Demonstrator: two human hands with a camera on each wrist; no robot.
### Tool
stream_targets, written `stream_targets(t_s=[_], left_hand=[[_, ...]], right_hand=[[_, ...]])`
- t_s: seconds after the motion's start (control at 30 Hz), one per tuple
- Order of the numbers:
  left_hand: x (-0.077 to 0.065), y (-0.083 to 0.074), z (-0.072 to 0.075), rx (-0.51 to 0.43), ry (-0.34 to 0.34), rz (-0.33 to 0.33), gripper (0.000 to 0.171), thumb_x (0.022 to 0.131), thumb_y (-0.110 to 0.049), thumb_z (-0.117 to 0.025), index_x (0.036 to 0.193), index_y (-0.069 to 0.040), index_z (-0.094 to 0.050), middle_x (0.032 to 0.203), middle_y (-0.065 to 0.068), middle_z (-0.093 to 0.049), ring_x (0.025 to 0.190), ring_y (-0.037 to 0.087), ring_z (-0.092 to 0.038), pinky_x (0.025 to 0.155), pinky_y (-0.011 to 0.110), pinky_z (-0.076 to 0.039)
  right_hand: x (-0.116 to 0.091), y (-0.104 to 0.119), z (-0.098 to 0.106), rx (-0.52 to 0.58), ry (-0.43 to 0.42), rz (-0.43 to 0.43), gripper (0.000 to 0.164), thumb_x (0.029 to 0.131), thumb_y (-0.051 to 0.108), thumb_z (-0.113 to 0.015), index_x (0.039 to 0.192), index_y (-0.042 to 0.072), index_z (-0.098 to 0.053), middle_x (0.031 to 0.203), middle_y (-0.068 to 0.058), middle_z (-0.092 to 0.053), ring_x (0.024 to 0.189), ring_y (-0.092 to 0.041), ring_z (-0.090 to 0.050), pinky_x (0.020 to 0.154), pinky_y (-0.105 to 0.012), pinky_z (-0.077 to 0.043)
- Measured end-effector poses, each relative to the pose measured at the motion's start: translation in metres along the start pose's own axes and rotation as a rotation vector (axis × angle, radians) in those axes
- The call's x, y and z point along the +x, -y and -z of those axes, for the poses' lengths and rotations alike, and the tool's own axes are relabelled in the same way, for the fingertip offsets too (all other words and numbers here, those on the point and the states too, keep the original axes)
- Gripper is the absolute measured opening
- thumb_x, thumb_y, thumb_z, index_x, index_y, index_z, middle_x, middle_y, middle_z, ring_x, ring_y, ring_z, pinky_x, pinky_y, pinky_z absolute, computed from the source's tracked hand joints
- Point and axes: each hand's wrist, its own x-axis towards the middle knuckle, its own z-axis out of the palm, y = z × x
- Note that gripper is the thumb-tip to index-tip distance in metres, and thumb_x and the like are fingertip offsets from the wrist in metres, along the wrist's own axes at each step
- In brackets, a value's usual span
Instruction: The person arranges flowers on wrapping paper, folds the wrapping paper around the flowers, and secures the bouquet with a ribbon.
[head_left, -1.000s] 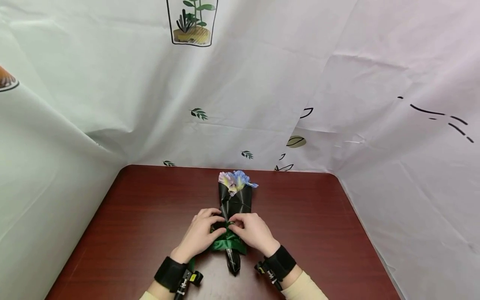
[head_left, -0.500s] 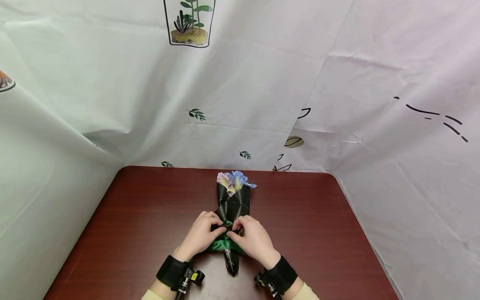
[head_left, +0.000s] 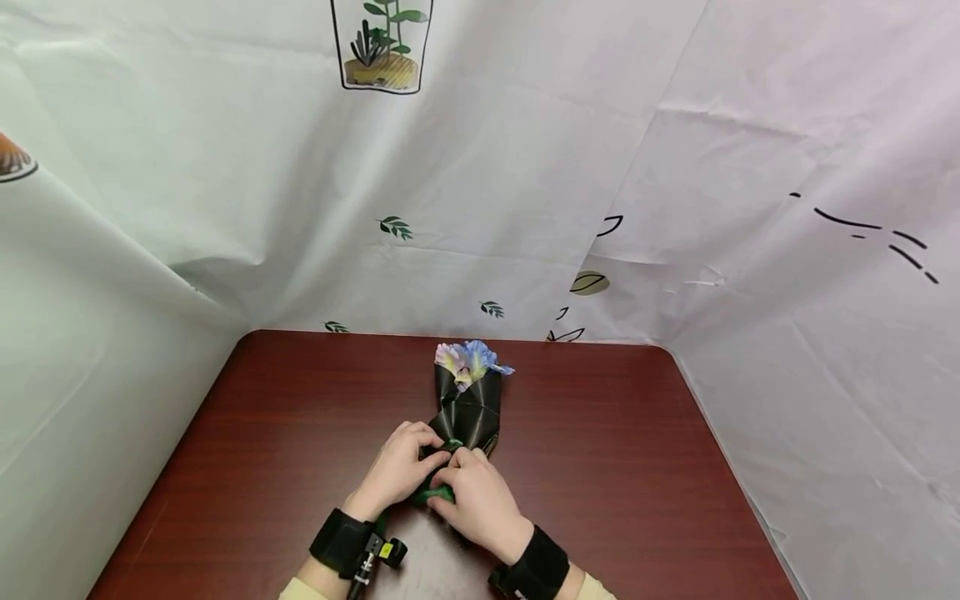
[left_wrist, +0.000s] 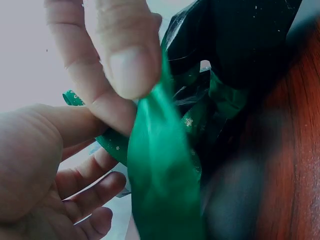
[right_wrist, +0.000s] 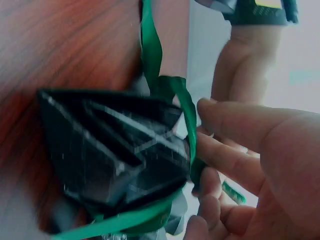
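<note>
A small bouquet lies on the table, its pink and blue flowers (head_left: 472, 363) at the far end and black wrapping paper (head_left: 474, 412) round the stems. A green satin ribbon (left_wrist: 162, 180) with small pale specks goes round the narrow part of the wrapping. My left hand (head_left: 397, 468) pinches the ribbon near the bouquet's middle, its other fingers loosely curled. My right hand (head_left: 483, 504) crosses over the lower wrapping and pinches a ribbon strip between thumb and forefinger. The right wrist view shows the wrapping's pointed bottom (right_wrist: 115, 150). In the head view my right hand hides that bottom.
The reddish-brown table (head_left: 622, 442) meets a white printed cloth (head_left: 510, 192) at its back and sides. A loose length of ribbon (right_wrist: 151, 47) trails over the tabletop towards my left wrist. Black straps with cameras (head_left: 345, 546) sit on both wrists.
My right hand has moved down and left from beside the knot area, now covering the bouquet's lower end. My left hand has stayed nearly in place. The flowers have hardly moved.
</note>
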Motion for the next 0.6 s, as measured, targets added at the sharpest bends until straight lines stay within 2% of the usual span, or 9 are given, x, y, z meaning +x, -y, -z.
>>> stream_targets(t_s=[0.03,0.13,0.23,0.33,0.43,0.6], left_hand=[[0.000,0.000,0.000,0.003,0.003,-0.002,0.004,0.096,-0.018,-0.083,0.098,-0.015,-0.082,0.102,-0.008,-0.069,0.100,0.017,-0.061,0.088,0.040,-0.053],[-0.001,0.001,0.000,-0.001,0.007,-0.002,0.005,0.097,-0.019,-0.082,0.099,-0.014,-0.082,0.102,-0.008,-0.069,0.100,0.017,-0.061,0.088,0.039,-0.053],[-0.001,0.001,0.000,-0.018,0.007,0.003,0.005,0.097,-0.019,-0.082,0.099,-0.015,-0.082,0.102,-0.009,-0.068,0.100,0.017,-0.061,0.086,0.038,-0.052],[-0.001,0.001,0.000,-0.032,0.007,0.005,0.004,0.097,-0.020,-0.082,0.099,-0.017,-0.083,0.101,-0.010,-0.068,0.100,0.017,-0.061,0.086,0.038,-0.052],[-0.001,0.002,0.000,-0.037,0.003,-0.001,0.004,0.097,-0.021,-0.082,0.098,-0.018,-0.082,0.100,-0.011,-0.068,0.099,0.017,-0.061,0.086,0.039,-0.053],[0.001,0.002,-0.001,-0.053,0.003,-0.002,0.004,0.096,-0.021,-0.083,0.099,-0.018,-0.082,0.100,-0.010,-0.070,0.100,0.018,-0.063,0.089,0.041,-0.054]], right_hand=[[0.000,0.002,0.000,0.004,0.001,0.007,0.006,0.095,0.031,-0.085,0.096,0.027,-0.080,0.091,0.011,-0.050,0.082,-0.009,-0.041,0.077,-0.023,-0.040],[-0.004,0.006,0.003,0.036,0.023,0.053,0.017,0.096,0.025,-0.082,0.085,0.031,-0.071,0.088,0.013,-0.050,0.082,-0.008,-0.043,0.078,-0.023,-0.040],[-0.008,0.010,0.006,0.048,0.064,0.072,0.015,0.099,0.026,-0.078,0.087,0.031,-0.069,0.086,0.016,-0.054,0.084,-0.008,-0.049,0.081,-0.025,-0.043],[-0.010,0.015,0.003,-0.023,0.063,0.038,0.012,0.099,0.038,-0.078,0.092,0.030,-0.073,0.088,0.016,-0.059,0.089,-0.011,-0.055,0.083,-0.027,-0.047],[-0.008,0.022,-0.005,-0.130,0.025,0.018,0.022,0.096,0.050,-0.080,0.094,0.029,-0.078,0.089,0.012,-0.062,0.090,-0.015,-0.057,0.079,-0.030,-0.049],[-0.006,0.031,-0.015,-0.268,-0.036,0.036,0.020,0.090,0.049,-0.086,0.082,0.033,-0.079,0.083,0.009,-0.063,0.083,-0.016,-0.057,0.068,-0.030,-0.046]])
